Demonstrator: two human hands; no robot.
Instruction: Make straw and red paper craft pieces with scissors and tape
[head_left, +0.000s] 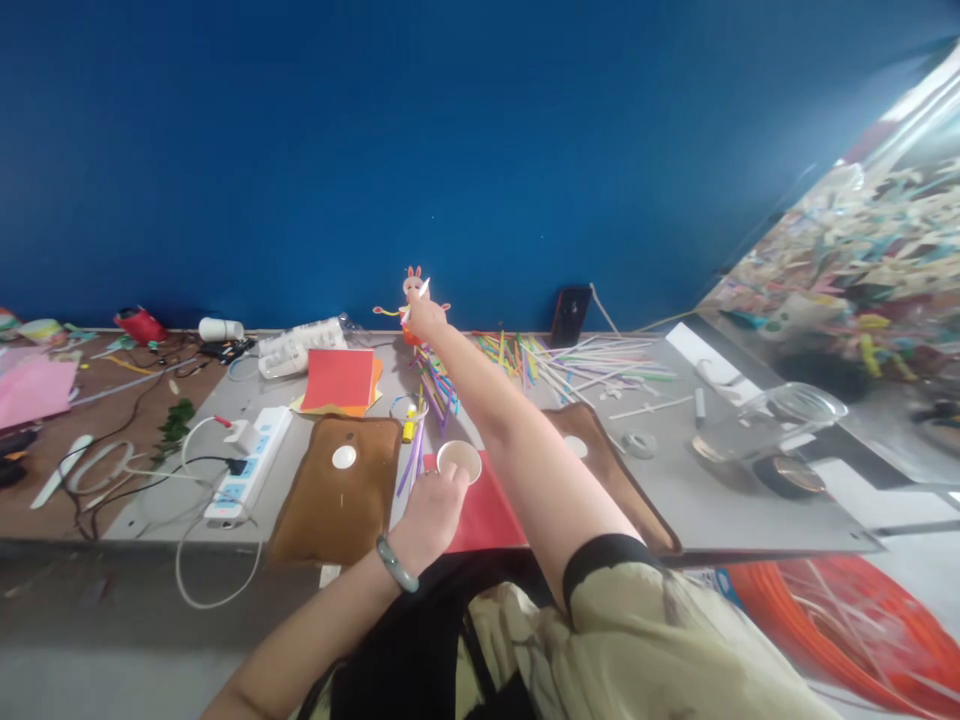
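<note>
My left hand [431, 512], with a bracelet on its wrist, grips a paper cup [452, 453] by its near rim, thumb or fingers reaching over the edge. The cup's open mouth faces up, over a red sheet [487, 510] at the table's front. My right hand [426, 316] is stretched far forward, closed on a slim white pointed thing [424, 289] whose kind I cannot make out. Right behind that hand stands a rabbit-eared craft figure [413, 280] with thin arms, partly hidden by the fingers. Whether my right hand touches the figure, I cannot tell.
Colored pipe cleaners [439, 385] and white sticks [600, 358] lie across the back. Brown cushions [330, 500] flank the red sheet. A power strip [251, 470] with cords is left; a glass pitcher [757, 430] and tape roll [639, 443] are right. A phone [570, 316] leans on the blue wall.
</note>
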